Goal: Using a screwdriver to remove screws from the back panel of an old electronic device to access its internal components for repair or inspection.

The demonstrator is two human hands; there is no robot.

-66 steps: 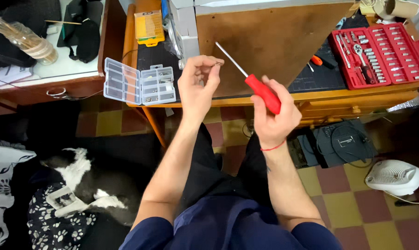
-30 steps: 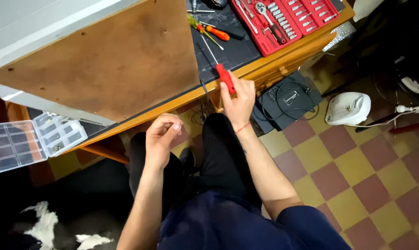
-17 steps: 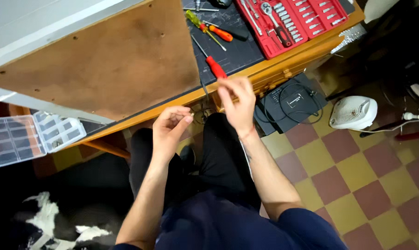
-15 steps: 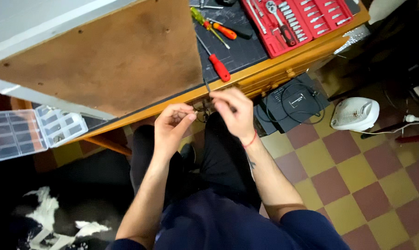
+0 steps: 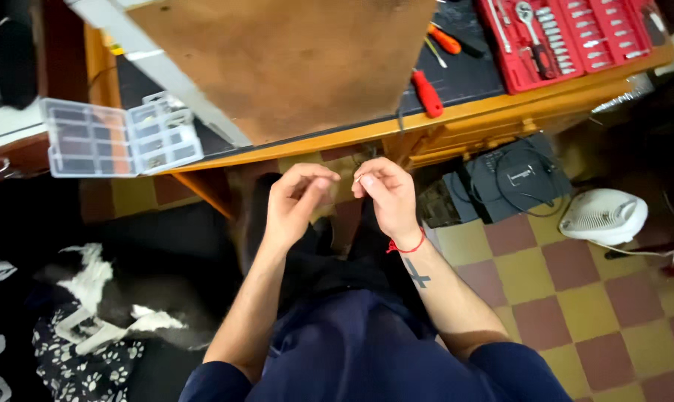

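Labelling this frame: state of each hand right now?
Left hand: fingers pinched together, contents too small to tell.
Right hand: fingertips pinched, contents cannot be told.

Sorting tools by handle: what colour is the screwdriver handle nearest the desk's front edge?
Red, on the screwdriver; clearest in the head view.

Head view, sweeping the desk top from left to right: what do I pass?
Clear plastic compartment box → brown wooden board → red-handled screwdriver → red socket set case. Both hands, left hand and right hand, are below the desk edge, not on it.
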